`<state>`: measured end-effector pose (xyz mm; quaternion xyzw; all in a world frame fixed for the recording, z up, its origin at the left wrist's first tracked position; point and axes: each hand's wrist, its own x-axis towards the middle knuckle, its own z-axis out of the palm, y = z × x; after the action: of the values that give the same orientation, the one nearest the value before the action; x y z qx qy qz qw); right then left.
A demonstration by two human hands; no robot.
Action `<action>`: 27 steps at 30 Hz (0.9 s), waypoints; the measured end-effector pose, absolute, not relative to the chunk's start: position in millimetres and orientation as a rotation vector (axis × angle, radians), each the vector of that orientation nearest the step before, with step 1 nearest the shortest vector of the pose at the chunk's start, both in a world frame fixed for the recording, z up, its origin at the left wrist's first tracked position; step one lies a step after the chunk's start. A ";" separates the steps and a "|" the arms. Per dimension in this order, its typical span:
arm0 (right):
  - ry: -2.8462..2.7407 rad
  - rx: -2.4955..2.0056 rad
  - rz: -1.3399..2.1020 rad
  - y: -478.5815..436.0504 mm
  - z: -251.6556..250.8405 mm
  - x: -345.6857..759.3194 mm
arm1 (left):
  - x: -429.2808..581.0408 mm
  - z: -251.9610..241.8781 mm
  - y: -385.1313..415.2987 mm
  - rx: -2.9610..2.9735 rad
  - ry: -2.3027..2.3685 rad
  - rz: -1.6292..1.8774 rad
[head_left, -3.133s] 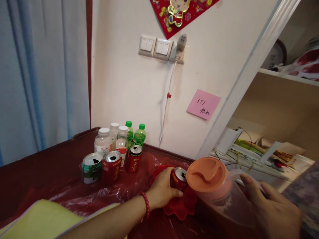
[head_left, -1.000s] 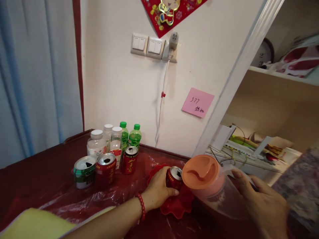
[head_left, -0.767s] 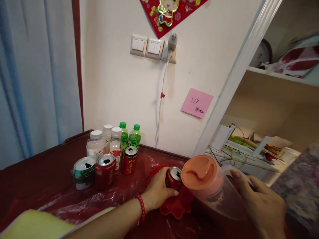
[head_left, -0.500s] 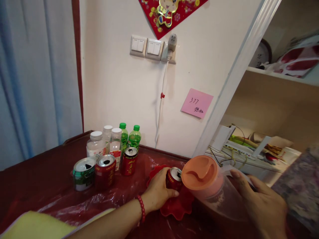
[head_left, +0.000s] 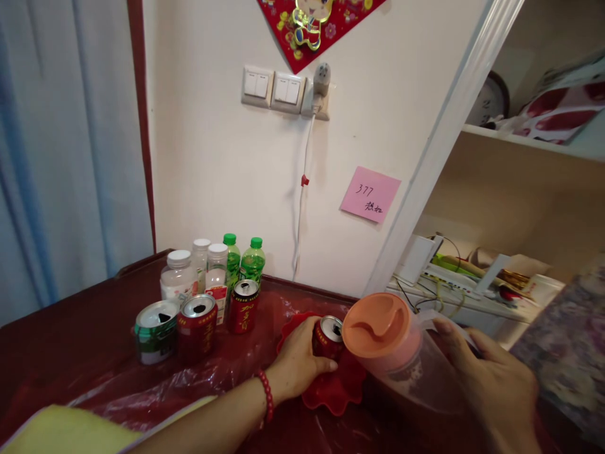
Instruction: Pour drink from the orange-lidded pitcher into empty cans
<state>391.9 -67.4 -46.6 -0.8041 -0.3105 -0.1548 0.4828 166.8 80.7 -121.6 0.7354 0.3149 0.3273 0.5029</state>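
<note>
My left hand is wrapped round an opened red can that stands on a red scalloped plate. A red bead bracelet sits on that wrist. My right hand grips the handle side of a clear plastic pitcher with an orange lid. The pitcher is tilted toward the can, its lid right beside the can's top.
Further left on the dark red table, which has clear plastic film over it, stand a green can, two red cans, two green bottles and white-capped jars. A white cable hangs from the wall socket. Cluttered shelves lie to the right.
The view has drifted slightly, so everything sits a little further left in the picture. Both hands keep their hold on the can and the pitcher.
</note>
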 end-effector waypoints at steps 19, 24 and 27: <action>-0.842 -1.824 -0.391 -60.6 -51.2 389.0 | 166.7 -123.3 83.7 1.772 0.700 0.820; -0.785 -1.698 -0.367 -53.9 -52.7 392.5 | 167.4 -119.8 85.9 1.759 0.709 0.822; -0.713 -1.626 -0.325 -51.5 -56.0 400.5 | 168.4 -116.8 86.1 1.726 0.686 0.806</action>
<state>400.5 -51.5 -56.0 -0.7069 -0.3099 -0.1412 0.6199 168.4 86.1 -116.8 0.7231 0.2873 0.3377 0.5297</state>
